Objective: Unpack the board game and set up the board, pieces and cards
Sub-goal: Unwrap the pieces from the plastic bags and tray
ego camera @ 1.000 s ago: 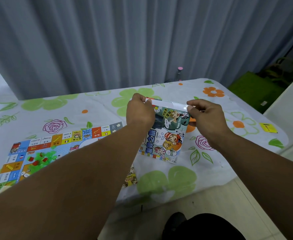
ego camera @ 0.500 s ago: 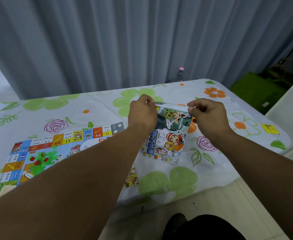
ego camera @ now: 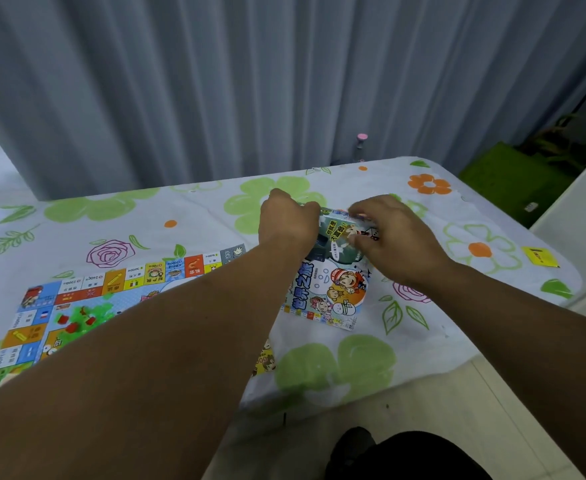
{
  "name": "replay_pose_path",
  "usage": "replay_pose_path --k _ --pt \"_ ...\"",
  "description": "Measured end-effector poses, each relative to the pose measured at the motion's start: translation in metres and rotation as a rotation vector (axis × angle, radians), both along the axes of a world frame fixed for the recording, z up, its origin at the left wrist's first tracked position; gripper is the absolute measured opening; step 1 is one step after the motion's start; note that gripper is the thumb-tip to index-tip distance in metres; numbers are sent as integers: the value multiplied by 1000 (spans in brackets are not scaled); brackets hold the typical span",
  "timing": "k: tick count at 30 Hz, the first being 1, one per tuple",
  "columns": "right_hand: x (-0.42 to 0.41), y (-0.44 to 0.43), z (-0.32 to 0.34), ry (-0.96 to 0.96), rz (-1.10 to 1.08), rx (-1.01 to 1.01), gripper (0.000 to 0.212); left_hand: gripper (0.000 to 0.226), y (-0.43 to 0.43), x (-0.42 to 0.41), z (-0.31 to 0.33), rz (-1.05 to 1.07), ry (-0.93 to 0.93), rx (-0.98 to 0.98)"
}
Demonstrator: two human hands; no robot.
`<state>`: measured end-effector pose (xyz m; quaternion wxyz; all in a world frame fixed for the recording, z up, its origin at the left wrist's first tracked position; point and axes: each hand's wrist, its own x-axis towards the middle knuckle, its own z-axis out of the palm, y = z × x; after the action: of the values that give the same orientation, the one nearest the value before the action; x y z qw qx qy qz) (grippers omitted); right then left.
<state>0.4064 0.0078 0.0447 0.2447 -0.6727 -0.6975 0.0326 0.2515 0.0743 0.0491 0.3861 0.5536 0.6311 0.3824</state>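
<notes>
Right now both hands are meeting at the far end of the glossy, cartoon-printed flat game packet (ego camera: 329, 292), which is lying toward the flowered tabletop's (ego camera: 187, 216) front-right corner, its long axis pointing away from the person. The left hand (ego camera: 289, 223) is pinching the packet's far-left corner and the right hand (ego camera: 388, 233) its far-right. The thin film is probably slippery. The colourful flat paper board (ego camera: 76, 299) is lying to the left.
</notes>
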Motion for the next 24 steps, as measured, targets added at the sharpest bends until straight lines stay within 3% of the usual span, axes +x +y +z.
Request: replay_pose_path --k 3,7,12,18,24 --pt "-13 8 -4 -133 110 38 33 15 -4 1 3 -11 33 26" --pt "-18 11 -7 -199 80 99 26 21 -4 -1 1 12 -50 -7" --pt "-28 15 3 -98 39 31 30 21 -4 -1 0 75 -141 -27" --pt "-25 13 10 -58 66 -66 15 20 -2 -2 1 71 -160 -39" --pt "-17 15 12 98 -55 -35 15 23 1 -1 5 51 -194 -21"
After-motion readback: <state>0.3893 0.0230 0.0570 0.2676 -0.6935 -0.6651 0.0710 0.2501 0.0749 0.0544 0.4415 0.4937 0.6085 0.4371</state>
